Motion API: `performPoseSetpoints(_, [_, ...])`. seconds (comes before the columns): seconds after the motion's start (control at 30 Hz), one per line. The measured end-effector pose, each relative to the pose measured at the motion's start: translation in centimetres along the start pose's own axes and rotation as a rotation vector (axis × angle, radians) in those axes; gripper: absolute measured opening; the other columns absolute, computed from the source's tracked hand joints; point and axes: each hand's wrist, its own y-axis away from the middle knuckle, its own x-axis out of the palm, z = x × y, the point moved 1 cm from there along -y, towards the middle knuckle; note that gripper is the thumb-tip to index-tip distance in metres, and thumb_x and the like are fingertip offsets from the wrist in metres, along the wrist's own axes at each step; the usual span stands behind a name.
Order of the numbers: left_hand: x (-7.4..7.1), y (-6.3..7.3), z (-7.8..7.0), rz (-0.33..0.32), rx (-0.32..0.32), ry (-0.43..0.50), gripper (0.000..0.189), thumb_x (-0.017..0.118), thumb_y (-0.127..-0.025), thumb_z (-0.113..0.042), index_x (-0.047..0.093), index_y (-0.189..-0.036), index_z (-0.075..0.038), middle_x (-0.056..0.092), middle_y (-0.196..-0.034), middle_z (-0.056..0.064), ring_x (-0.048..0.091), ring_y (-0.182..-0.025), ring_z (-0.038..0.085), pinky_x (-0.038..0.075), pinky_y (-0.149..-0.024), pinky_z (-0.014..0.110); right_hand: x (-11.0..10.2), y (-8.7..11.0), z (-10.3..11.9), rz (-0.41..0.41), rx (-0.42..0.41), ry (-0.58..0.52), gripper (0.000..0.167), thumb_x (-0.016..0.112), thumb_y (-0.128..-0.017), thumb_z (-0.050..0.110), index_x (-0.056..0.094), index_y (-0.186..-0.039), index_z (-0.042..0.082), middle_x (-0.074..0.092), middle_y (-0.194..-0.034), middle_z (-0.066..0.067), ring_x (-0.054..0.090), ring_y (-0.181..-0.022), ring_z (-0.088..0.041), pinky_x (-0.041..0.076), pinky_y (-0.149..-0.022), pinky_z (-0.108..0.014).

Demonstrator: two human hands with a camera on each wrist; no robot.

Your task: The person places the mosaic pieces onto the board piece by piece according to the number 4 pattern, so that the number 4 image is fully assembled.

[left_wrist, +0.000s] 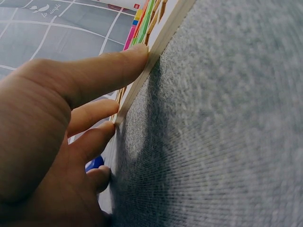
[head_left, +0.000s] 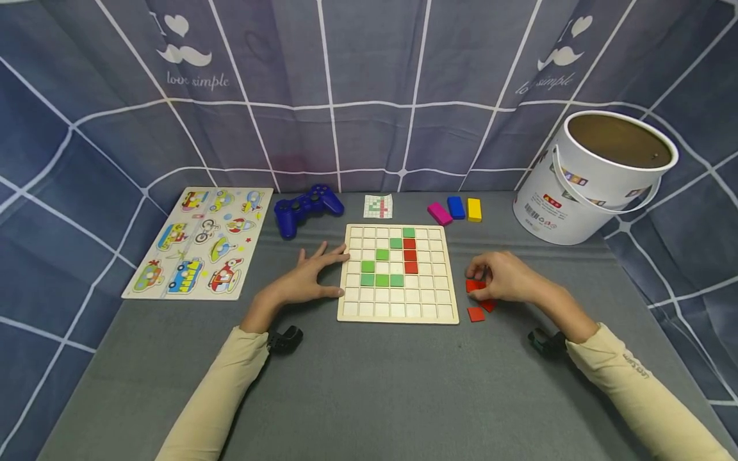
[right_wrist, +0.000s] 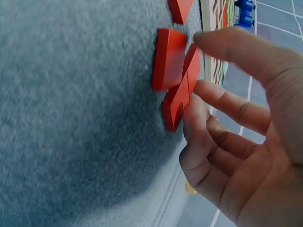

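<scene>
A square wooden grid board (head_left: 398, 312) lies flat, with several green tiles (head_left: 382, 280) and three red tiles (head_left: 410, 255) in its cells. My left hand (head_left: 305, 278) rests against the board's left side, fingers spread, thumb and fingertips touching its edge. To the right of the board, my right hand (head_left: 507, 276) is over a small group of loose red tiles (right_wrist: 170, 59). Its thumb and index finger pinch one red tile (right_wrist: 193, 66) at opposite edges, close over the others. Nearest the table's front, another red tile (head_left: 476, 314) lies apart from the group.
Behind the board lies a small pattern card (head_left: 378, 207). A blue game controller (head_left: 308, 208) and a vehicle picture board (head_left: 198, 243) are at left. Pink (head_left: 440, 214), blue (head_left: 456, 207) and yellow (head_left: 474, 210) blocks sit back right, beside a white bucket (head_left: 553, 205).
</scene>
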Motion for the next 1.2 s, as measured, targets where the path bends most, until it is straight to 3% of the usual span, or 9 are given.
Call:
performPoseSetpoints(0.33, [0.0, 0.0, 0.0, -0.002, 0.002, 0.005, 0.081, 0.081, -0.086, -0.027, 0.04, -0.155, -0.014, 0.019, -0.166, 0.001, -0.002, -0.151, 0.037, -0.015, -0.11, 0.067, 0.3, -0.8, 0.6, -0.032, -0.014, 0.002, 0.023, 0.085, -0.07, 0.01, 0.07, -0.088, 0.014, 0.062, -0.076, 0.004, 0.055, -0.063, -0.01, 0.046, -0.058, -0.029])
performPoseSetpoints(0.63, [0.1, 0.2, 0.3, -0.007, 0.004, 0.007, 0.081, 0.081, -0.086, -0.028, 0.041, -0.154, -0.013, 0.019, -0.165, 0.003, -0.002, -0.151, 0.039, -0.015, -0.109, 0.068, 1.3, -4.3, 3.6, -0.083, -0.134, -0.038, 0.024, 0.086, -0.071, 0.013, 0.07, -0.088, 0.013, 0.061, -0.073, 0.001, 0.055, -0.063, -0.011, 0.044, -0.06, -0.032])
performPoseSetpoints(1.03, [0.2, 0.0, 0.2, -0.002, 0.01, 0.005, 0.081, 0.081, -0.086, -0.028, 0.04, -0.155, -0.014, 0.018, -0.166, 0.002, -0.002, -0.151, 0.039, -0.016, -0.109, 0.068, 3.4, -7.1, 6.6, 0.028, -0.208, -0.038, 0.023, 0.079, -0.07, 0.012, 0.069, -0.09, 0.011, 0.06, -0.072, 0.0, 0.052, -0.064, -0.01, 0.045, -0.063, -0.032])
performPoseSetpoints(1.2, [0.1, 0.1, 0.2, -0.002, 0.008, 0.008, 0.08, 0.08, -0.087, -0.027, 0.04, -0.155, -0.014, 0.018, -0.166, 0.002, -0.002, -0.151, 0.037, -0.016, -0.11, 0.067, 3.6, -7.3, 7.1, 0.011, -0.213, -0.001, 0.02, 0.079, -0.072, 0.014, 0.07, -0.09, 0.011, 0.06, -0.075, -0.001, 0.053, -0.066, -0.011, 0.045, -0.063, -0.031])
